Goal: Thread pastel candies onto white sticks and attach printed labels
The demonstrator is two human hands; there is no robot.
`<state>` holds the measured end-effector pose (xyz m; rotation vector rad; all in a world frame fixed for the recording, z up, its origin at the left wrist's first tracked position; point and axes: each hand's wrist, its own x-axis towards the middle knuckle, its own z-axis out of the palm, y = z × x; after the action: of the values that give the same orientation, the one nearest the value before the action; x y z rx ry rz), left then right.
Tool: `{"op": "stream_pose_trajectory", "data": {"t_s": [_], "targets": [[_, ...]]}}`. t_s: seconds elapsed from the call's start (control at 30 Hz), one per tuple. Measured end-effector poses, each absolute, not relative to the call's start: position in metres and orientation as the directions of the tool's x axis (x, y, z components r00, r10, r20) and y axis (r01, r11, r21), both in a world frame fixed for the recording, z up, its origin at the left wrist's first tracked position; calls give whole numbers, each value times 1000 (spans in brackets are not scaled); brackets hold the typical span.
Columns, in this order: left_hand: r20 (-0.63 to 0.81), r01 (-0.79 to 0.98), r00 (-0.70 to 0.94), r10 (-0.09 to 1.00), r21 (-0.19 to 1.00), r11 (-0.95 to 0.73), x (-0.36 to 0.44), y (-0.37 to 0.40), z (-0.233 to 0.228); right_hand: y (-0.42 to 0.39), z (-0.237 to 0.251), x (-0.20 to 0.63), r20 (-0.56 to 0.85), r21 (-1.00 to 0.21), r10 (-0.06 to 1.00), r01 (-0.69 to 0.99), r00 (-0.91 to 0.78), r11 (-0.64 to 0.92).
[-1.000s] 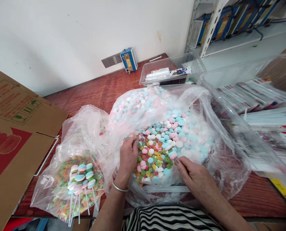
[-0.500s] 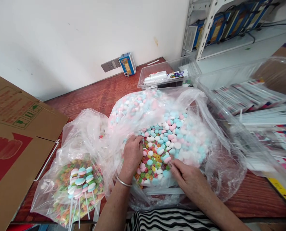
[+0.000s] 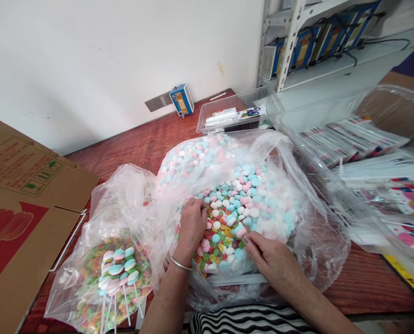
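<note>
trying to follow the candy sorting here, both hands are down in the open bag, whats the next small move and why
Probably a pinch and lift with the right hand: its fingertips rest against a pink, white and blue piece at the edge of the loose candies, while the left hand rests in the pile. Finished sticks lie on the smaller bag to the left.

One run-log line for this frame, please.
left hand: in candy bag, on sweets | right hand: pinching a sweet | lollipops: on left bag

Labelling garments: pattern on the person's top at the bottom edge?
Black and white stripes on the top, seen in the head view, the only one.
</note>
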<state>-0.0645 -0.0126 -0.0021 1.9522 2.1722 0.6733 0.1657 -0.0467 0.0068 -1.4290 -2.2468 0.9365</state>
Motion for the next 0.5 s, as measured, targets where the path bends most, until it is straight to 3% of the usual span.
{"op": "stream_pose_trajectory", "data": {"t_s": [0.13, 0.5], "targets": [[257, 881, -216, 942, 468, 74, -69, -24, 2, -48, 5, 170, -113, -662, 893, 704, -436, 259], [249, 924, -16, 968, 374, -81, -77, -38, -3, -47, 4, 167, -113, -710, 877, 655, -468, 259]]}}
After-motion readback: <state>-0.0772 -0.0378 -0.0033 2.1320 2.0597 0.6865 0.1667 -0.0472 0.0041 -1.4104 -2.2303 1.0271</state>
